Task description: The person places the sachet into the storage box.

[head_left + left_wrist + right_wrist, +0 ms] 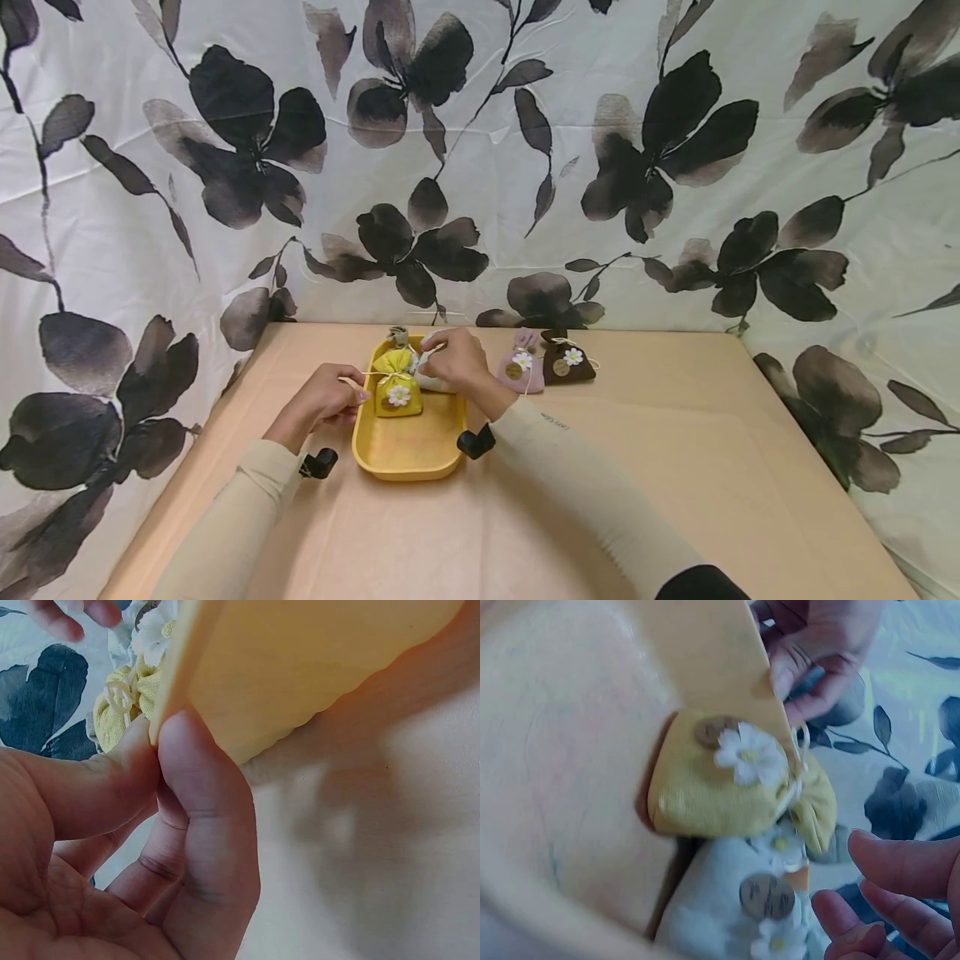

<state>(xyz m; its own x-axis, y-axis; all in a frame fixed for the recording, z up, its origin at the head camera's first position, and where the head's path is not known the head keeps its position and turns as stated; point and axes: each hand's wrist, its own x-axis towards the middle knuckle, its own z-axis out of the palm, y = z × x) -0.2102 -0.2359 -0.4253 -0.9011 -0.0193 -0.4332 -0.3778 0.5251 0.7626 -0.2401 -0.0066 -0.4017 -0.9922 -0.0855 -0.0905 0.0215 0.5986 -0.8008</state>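
Observation:
My left hand [330, 396] pinches the left rim of a yellow tray [408, 454] between thumb and fingers; the left wrist view shows this grip closely. In the tray's far part lies a yellow drawstring pouch [397, 382] with a white flower and a round tag. Beside it on the right is a whitish pouch [712, 900], also flowered and tagged. My right hand [459, 358] hovers over this whitish pouch. In the right wrist view its thumb and fingers stand apart beside the pouch's top, holding nothing visible. A greyish-green pouch top [398, 335] shows at the tray's far end.
Right of the tray, a pink pouch [517, 377] and a dark brown pouch [562, 367] stand side by side near the back edge of the table [675, 467]. A floral cloth [525, 167] hangs behind the table.

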